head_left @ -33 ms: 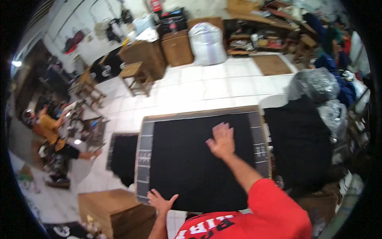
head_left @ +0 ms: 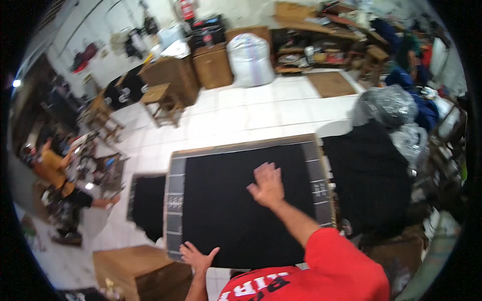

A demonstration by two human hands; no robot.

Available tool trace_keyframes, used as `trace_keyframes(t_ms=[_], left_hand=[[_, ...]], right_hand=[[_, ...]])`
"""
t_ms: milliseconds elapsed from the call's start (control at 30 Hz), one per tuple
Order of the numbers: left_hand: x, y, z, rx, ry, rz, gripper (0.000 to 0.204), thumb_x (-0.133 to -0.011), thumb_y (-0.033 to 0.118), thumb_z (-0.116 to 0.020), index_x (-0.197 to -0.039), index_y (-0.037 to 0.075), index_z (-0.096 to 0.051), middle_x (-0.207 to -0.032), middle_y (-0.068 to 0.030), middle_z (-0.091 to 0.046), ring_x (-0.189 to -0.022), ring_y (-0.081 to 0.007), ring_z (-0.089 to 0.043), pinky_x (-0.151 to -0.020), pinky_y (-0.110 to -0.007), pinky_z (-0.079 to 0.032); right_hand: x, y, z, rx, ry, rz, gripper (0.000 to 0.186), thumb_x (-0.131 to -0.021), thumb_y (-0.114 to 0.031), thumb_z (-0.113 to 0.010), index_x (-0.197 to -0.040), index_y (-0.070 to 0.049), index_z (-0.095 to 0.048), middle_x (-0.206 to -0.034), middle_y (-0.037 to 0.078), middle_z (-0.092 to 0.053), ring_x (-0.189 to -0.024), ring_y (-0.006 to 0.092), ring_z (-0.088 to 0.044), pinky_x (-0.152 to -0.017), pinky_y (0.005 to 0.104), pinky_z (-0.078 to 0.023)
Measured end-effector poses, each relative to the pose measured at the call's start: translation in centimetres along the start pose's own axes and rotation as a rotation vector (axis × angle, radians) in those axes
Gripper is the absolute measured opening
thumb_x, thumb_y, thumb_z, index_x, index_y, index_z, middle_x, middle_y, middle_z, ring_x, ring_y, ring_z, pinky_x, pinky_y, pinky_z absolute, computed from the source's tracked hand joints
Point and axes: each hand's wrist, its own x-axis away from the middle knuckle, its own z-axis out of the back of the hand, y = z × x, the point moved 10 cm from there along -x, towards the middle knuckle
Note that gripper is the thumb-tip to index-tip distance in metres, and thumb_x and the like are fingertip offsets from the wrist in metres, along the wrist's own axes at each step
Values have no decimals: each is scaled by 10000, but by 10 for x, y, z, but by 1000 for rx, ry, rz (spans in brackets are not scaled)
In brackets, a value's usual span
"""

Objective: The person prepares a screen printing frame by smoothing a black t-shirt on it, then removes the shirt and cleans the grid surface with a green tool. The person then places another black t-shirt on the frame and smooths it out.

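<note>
A black cloth lies flat over a board on the table in front of me, with marked grey strips along the board's left, far and right edges. My right hand rests flat on the cloth, right of its middle, with the fingers stretched out. At the near left corner, my left hand lies with spread fingers and thumb, partly on the cloth and partly on the left grey strip. Neither hand holds anything.
More black fabric is piled to the right, beside plastic-wrapped bundles. A smaller black piece sits to the left, and a wooden box stands near left. Beyond are a stool and a white sack. A person sits far left.
My right hand has slid slightly toward me over the cloth. The left hand keeps its place at the corner. The whole view has shifted a little.
</note>
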Motion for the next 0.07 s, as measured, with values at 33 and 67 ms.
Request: trace_keyframes(t_ms=[33,67], left_hand=[[-2,-2,-3,-30,-27,5,1593,-675,963,-715,-1700,-76,-76,-1742,-389,-78,-1641,-526,-66,-1263,-712,-162],[-4,0,-6,-11,-41,24,1589,-673,991,-676,-1705,-65,-89,-1769,-349,-37,-1656,-497,-21,-1244,-759,-123]], right_hand=[[13,-23,-12,22,-156,-4,909,-926,-612,-707,-1553,3,-472,-1660,320,-376,-1571,515,-292,-1270,679,-199],[23,-5,12,78,-154,-65,909,-926,-612,-707,-1553,3,-472,-1660,320,-376,-1571,515,-292,-1270,679,-199]])
